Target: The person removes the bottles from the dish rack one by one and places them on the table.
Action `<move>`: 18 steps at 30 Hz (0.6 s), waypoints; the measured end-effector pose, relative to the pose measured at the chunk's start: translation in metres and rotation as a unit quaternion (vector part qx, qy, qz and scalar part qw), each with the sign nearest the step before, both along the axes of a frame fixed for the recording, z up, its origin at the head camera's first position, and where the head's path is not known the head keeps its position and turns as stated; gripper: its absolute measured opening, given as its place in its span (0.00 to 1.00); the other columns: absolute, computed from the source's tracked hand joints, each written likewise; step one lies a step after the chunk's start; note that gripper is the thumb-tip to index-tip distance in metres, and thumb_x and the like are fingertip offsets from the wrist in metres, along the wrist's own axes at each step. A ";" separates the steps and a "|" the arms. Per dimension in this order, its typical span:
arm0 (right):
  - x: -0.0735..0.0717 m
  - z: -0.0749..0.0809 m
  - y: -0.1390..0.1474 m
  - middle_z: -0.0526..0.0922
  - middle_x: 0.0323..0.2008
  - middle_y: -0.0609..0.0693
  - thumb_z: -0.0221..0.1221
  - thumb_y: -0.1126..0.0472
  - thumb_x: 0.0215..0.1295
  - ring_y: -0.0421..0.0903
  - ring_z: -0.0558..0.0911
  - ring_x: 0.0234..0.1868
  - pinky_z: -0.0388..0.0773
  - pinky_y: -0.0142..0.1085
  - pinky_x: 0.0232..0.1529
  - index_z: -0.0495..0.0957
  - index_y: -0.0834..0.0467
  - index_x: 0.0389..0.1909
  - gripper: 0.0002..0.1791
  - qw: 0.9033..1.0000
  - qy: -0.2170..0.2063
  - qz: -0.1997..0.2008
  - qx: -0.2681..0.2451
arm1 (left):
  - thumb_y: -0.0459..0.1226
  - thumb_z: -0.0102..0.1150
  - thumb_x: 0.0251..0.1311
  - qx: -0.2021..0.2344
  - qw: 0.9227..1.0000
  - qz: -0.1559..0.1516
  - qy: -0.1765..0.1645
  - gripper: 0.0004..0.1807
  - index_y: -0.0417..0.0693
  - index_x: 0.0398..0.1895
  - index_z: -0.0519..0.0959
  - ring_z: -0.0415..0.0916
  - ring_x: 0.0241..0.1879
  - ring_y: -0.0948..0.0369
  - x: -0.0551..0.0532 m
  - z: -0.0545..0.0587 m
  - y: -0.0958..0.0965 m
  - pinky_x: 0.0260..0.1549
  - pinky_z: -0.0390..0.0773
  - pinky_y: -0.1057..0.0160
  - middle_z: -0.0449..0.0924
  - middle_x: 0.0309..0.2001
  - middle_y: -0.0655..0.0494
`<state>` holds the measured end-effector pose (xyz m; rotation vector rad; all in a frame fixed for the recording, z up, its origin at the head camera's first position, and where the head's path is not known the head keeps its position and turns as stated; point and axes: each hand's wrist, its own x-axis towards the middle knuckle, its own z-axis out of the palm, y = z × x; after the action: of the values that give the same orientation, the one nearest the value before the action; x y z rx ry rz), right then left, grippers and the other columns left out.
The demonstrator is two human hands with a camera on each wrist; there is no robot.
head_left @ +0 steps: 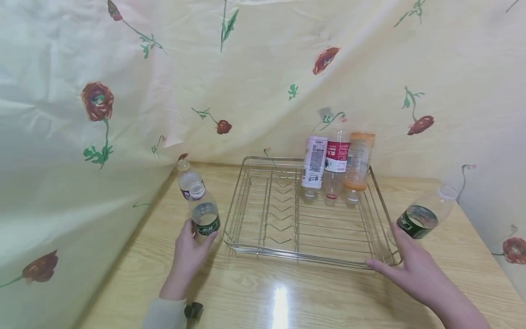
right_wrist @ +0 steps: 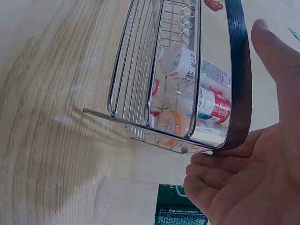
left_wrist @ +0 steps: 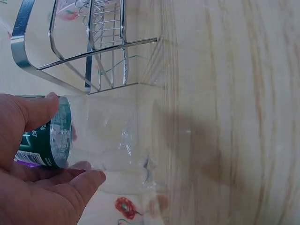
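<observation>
My left hand [head_left: 190, 256] grips a clear plastic bottle with a green label [head_left: 207, 221], thumb on one side and fingers on the other. The bottle stands upright left of a wire rack [head_left: 304, 259], in front of another clear bottle with a purple label [head_left: 185, 179]. At the rack's front right corner is my right hand [head_left: 415, 269], thumb spread and fingers loosely bent around the outside. In the right wrist view, those fingers [right_wrist: 213, 171] lie against or close to the metal rim [right_wrist: 240, 93]. A second green-label bottle [head_left: 431, 208] stands just beyond them.
Inside the rack, at its back right, three bottles stand cap down: one with a white label [head_left: 314, 160], one with a red label [head_left: 337, 156] and an orange-trimmed one [head_left: 359, 160]. Floral cloth [head_left: 263, 82] hangs behind and beside the wooden table [head_left: 238, 292].
</observation>
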<state>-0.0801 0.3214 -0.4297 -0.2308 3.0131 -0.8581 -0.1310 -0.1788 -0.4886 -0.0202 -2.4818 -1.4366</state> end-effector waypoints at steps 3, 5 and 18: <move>0.000 0.000 0.000 0.49 0.72 0.80 0.68 0.40 0.63 0.82 0.54 0.67 0.57 0.77 0.58 0.35 0.70 0.78 0.66 1.000 0.001 -0.002 0.003 | 0.34 0.71 0.62 0.001 1.000 -0.004 -0.004 0.38 0.31 0.69 0.62 0.64 0.68 0.38 -0.002 -0.001 0.000 0.66 0.66 0.44 0.69 0.66 0.32; 0.000 0.000 0.000 0.49 0.72 0.81 0.68 0.39 0.63 0.82 0.54 0.67 0.57 0.77 0.58 0.35 0.70 0.78 0.66 1.000 0.000 -0.005 0.005 | 0.33 0.71 0.62 0.001 1.000 -0.006 -0.004 0.37 0.30 0.69 0.63 0.65 0.67 0.37 -0.003 -0.001 0.001 0.66 0.67 0.44 0.69 0.66 0.32; -0.001 -0.003 0.000 0.50 0.71 0.81 0.69 0.38 0.61 0.82 0.56 0.66 0.59 0.77 0.57 0.38 0.72 0.78 0.66 1.000 0.011 -0.010 0.017 | 0.34 0.71 0.63 0.000 0.999 -0.023 -0.031 0.34 0.29 0.65 0.65 0.67 0.66 0.37 -0.011 -0.001 -0.002 0.65 0.69 0.45 0.70 0.64 0.29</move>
<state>-0.0809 0.3213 -0.4325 -0.2106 3.0523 -0.8107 -0.1417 -0.1813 -0.4894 -0.0336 -2.5464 -1.4773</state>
